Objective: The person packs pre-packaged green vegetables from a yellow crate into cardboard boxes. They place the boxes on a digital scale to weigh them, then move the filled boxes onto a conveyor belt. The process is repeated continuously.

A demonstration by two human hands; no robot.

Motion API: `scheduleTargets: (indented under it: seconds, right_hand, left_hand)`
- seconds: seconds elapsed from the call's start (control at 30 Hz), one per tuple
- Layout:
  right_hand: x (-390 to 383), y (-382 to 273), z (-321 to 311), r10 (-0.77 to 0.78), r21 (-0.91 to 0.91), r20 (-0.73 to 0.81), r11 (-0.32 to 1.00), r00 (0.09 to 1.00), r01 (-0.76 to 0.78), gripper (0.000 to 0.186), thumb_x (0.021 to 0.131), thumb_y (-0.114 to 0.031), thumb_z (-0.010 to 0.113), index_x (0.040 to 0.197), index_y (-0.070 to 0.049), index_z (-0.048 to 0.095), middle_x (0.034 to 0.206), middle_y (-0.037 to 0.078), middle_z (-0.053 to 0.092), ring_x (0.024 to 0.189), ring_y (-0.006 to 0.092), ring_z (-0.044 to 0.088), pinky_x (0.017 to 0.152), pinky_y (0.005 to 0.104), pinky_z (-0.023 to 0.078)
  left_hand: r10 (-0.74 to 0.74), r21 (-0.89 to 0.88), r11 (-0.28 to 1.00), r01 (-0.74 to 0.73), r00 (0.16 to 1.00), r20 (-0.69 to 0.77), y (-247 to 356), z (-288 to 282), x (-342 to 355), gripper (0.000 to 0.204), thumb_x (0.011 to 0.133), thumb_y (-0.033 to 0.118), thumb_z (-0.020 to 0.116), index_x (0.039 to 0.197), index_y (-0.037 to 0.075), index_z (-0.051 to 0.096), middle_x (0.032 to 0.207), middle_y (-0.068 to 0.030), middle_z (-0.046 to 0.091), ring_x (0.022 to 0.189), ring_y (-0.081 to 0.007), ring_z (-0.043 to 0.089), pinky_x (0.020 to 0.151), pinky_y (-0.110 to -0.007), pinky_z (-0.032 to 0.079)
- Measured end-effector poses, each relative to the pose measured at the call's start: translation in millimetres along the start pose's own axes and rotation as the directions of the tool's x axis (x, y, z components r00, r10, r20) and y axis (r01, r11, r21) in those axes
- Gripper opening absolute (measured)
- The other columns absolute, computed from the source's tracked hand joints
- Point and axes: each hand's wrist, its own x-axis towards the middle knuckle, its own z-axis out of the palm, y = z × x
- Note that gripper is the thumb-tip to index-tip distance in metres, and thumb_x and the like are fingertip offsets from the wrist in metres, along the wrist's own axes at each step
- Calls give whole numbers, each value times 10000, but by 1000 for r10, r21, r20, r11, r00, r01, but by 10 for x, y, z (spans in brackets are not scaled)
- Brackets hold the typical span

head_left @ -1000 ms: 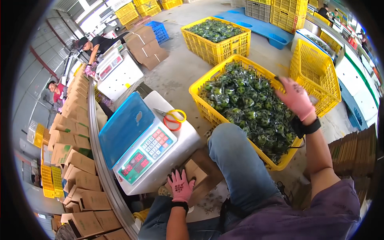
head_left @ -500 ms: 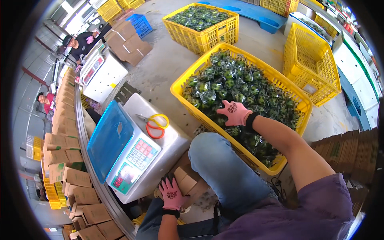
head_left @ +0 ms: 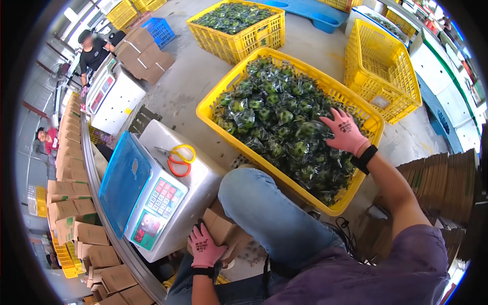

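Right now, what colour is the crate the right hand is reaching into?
Yellow. The crate under the right hand is a slotted yellow plastic one, clearest in the head view.

Landmark: scale (head_left: 152,203). Scissors (head_left: 178,158) just behind scale, on same box top. Full crate (head_left: 290,122) right of scale, bags of greens (head_left: 274,114) in it. Right hand (head_left: 345,131) on bags. Small carton (head_left: 219,230) in front of scale, left hand (head_left: 203,246) on it. Carton stacks (head_left: 81,229) left of scale.

Right hand (head_left: 345,131) in pink glove, arm stretched forward, fingers spread, palm down. Left hand (head_left: 205,247) low, gloved, fingers curled.
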Motion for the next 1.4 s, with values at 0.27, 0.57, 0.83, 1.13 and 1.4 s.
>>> scheduleTargets:
  seconds: [0.27, 0.57, 0.83, 1.13, 1.4]
  right_hand:
    - [219, -756, 250, -429, -141, 215, 875, 878, 462, 577, 673, -457, 682, 1201, -264, 554, 1240, 108, 487, 1239, 379, 364, 1062, 617, 177]
    - [184, -262, 180, -51, -3, 138, 999, 989, 52, 563, 752, -472, 626, 1242, -218, 513, 1241, 107, 512, 1240, 350, 393, 1056, 578, 230]
    - [-94, 243, -70, -27, 311, 124, 950, 992, -13, 906, 649, -470, 734, 1393, -151, 328, 1410, 266, 296, 1312, 420, 274, 1077, 482, 245]
    - [-225, 706, 176, 251, 201, 400, 914, 881, -352, 1095, 578, -482, 779, 1425, -82, 211, 1360, 245, 356, 1248, 392, 376, 1009, 442, 363]
    - [297, 688, 555, 223, 140, 387, 945, 895, -296, 867, 629, -446, 723, 1350, -104, 384, 1219, 137, 557, 1209, 374, 429, 995, 412, 384]
  left_hand:
    - [-145, -206, 974, 96, 959, -242, 3, -1070, -719, 1132, 555, 328, 808, 1386, -66, 149, 1385, -303, 245, 1270, -446, 273, 1077, -485, 210]
    - [-263, -736, 419, -533, 704, -659, 179, -2113, -788, 820, 722, 48, 638, 1425, 0, 218, 1357, -142, 380, 1196, -241, 428, 1006, -363, 357]
    - [193, -703, 261, -661, 749, -633, 1346, -3062, 97, 643, 769, 132, 683, 1321, -36, 398, 1158, -135, 579, 980, -181, 585, 876, -297, 464]
    - [376, -960, 114, -256, 906, -197, 2159, -1803, 1700, 531, 747, 160, 736, 1163, -70, 500, 999, -135, 633, 823, -177, 629, 707, -290, 519]
    - [363, -959, 263, -108, 932, -6, 2574, -1645, 2040, 373, 786, 183, 702, 1060, -51, 606, 913, -91, 652, 746, -153, 626, 653, -271, 513]
